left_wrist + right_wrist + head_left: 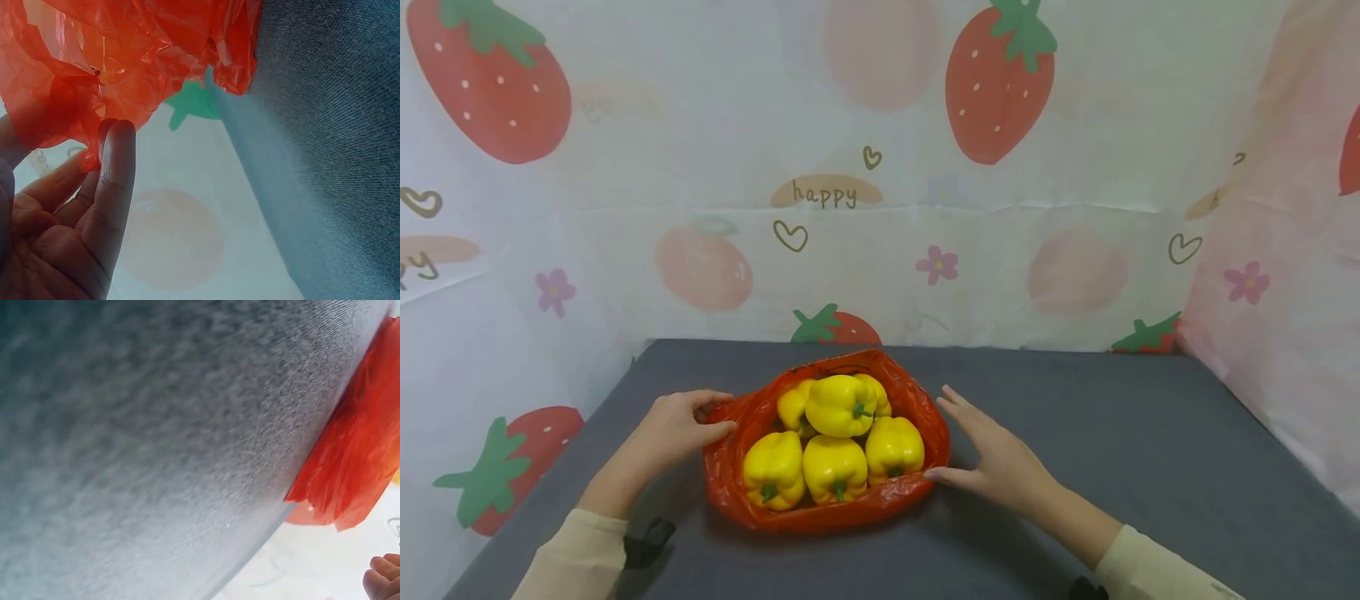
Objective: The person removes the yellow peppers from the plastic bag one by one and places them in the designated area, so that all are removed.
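A red plastic bag [730,492] lies wide open on the grey table, holding several yellow bell peppers [835,468] with green stems. One pepper [838,406] rests on top of the others. My left hand [673,429] pinches the bag's left rim. In the left wrist view, thin red film [56,112] hangs between the thumb and fingers of that hand [62,244]. At the bag's right side my right hand [1000,458] has its fingers spread, with the thumb tip at the rim; whether it touches cannot be told. Only some fingertips [384,578] show in the right wrist view.
Grey cloth covers the table [1112,433], which stretches out to the right of the bag. Behind the table and along both sides hangs a pale curtain [737,108] printed with strawberries, hearts and flowers.
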Demonstrator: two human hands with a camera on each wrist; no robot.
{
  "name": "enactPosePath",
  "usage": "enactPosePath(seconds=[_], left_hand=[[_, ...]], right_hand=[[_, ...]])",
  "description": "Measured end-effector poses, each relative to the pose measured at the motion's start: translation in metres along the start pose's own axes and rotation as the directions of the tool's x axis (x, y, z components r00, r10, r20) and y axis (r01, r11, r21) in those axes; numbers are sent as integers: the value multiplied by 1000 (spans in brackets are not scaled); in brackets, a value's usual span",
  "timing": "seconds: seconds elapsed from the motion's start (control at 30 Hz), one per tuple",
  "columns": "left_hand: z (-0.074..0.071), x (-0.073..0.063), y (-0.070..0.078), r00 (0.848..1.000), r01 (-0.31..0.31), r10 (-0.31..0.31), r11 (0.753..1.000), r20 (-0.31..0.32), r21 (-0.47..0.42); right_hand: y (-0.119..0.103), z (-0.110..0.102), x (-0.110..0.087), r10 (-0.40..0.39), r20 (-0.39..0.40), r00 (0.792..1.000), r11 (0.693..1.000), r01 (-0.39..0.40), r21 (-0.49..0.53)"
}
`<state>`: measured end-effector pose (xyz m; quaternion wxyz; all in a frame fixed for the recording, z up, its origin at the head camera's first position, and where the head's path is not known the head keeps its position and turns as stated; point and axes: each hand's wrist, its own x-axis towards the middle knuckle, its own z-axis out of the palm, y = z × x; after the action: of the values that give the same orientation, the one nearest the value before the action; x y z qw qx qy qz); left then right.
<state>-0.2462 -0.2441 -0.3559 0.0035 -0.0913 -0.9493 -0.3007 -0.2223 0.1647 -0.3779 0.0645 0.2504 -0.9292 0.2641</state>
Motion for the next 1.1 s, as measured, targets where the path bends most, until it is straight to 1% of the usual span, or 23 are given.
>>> enactPosePath(seconds=[0.27, 0.53, 0.63, 0.73, 0.87, 0.97, 1.1], left_hand=[[3, -1, -4, 1000, 8, -8, 1000, -4, -11], [3, -3, -2, 1000, 11, -11, 1000, -14, -14], [2, -3, -1, 1000, 11, -11, 1000, -14, -14], [2, -3, -1, 1000, 13, -13, 1000, -21, -5], [3, -2, 0, 999, 17, -17, 1000, -31, 0], [3, -2, -1, 999, 17, -18, 1000, -32, -8], [3, -3, -2, 999, 23, -24, 1000, -33, -16]], right_hand=[[-7, 5, 5, 5, -20, 1000, 1000, -5, 19], [-16, 7, 15, 27, 5, 1000, 998, -27, 49], [-19, 9, 20, 33, 8, 999, 996, -33, 82], [-22, 10, 25, 58, 15, 998, 986, -60, 156], [-28, 10, 31, 126, 36, 991, 957, -131, 258], [-32, 11, 35, 156, 47, 987, 947, -162, 277], [-36, 12, 39, 152, 60, 987, 944, -163, 287]])
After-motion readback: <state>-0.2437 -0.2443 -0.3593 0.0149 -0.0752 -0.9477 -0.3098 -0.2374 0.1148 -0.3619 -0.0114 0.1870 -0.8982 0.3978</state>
